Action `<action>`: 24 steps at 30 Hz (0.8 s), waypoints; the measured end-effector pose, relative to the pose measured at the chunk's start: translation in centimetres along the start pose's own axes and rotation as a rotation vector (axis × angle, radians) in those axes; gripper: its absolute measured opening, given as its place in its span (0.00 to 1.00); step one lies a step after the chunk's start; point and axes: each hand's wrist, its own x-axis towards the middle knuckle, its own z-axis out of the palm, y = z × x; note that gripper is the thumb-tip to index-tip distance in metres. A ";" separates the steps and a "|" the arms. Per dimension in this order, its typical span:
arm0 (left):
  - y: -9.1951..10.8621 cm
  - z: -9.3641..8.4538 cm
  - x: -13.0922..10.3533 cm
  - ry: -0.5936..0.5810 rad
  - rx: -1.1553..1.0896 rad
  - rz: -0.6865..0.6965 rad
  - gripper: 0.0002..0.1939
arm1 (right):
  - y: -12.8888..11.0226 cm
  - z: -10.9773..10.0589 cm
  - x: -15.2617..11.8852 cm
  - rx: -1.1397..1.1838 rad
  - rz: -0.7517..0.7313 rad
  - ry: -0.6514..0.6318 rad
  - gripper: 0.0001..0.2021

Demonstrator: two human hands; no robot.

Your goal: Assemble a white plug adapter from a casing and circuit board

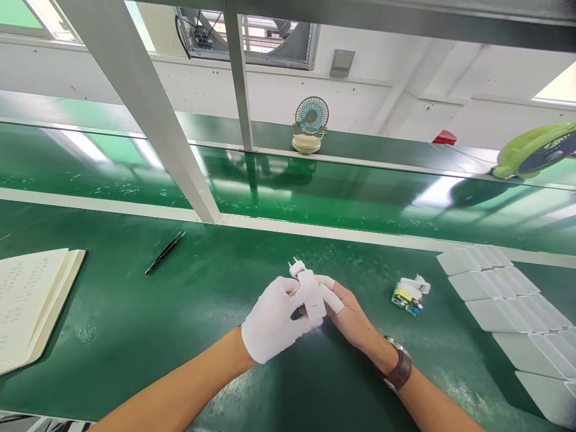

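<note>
A white plug adapter (312, 295) is held up over the green table, its two metal pins pointing up and away from me. My left hand (278, 318), in a white glove, has its fingers wrapped round the adapter's left side. White finger covers show on my right hand (346, 311), whose fingertips press the adapter's right side and are partly hidden behind it. To the right, a small circuit board (406, 299) with yellow and blue parts lies on the table, a white plastic piece (417, 285) at its upper edge.
Rows of translucent trays (504, 300) stand at the right. On the left are black tweezers (165, 253) and an open notebook (36, 300). A slanted metal post (148, 114) rises from the table's back rail. Beyond are a small fan (311, 117) and a green fan (531, 147).
</note>
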 end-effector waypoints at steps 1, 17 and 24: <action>-0.2 0.1 -0.1 0.017 0.032 -0.008 0.23 | -0.1 -0.1 0.0 -0.032 -0.023 0.013 0.17; -3.5 0.3 -0.3 0.339 0.290 -0.170 0.26 | 0.5 -1.5 0.6 -1.318 -0.621 0.250 0.19; -2.6 0.2 -0.7 0.398 0.243 -0.273 0.33 | -1.5 -1.3 0.1 -1.166 -0.817 0.470 0.20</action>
